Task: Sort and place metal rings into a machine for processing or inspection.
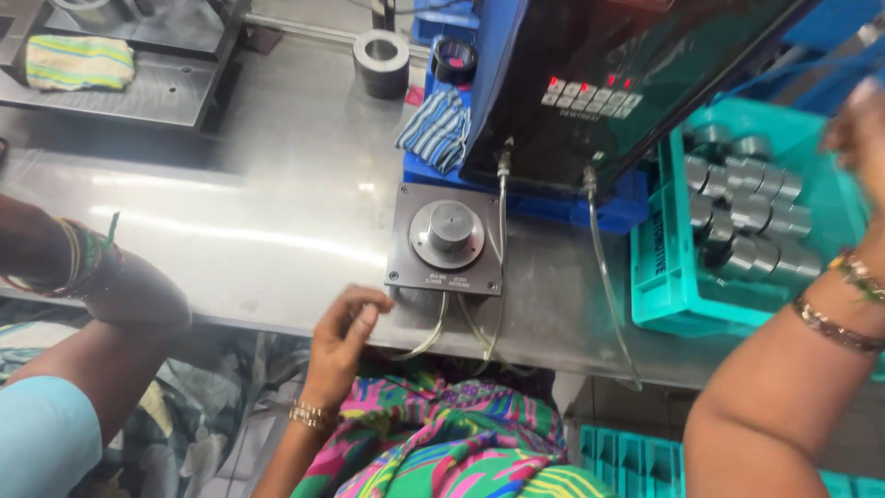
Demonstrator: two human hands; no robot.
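1. Head view: the left hand (343,334) is at the near edge of the shiny steel worktop (230,212). Its fingers are loosely curled and hold nothing.
2. Just past those fingers sits a dark square plate with a round metal knob (448,235).
3. The right hand (862,129) is a blur above the teal plastic crate (656,267) of short shiny metal tubes (747,217). I cannot tell how its fingers are.
4. It looks like a reach for a tube. Picking one up calls for a slow, snug pinch.
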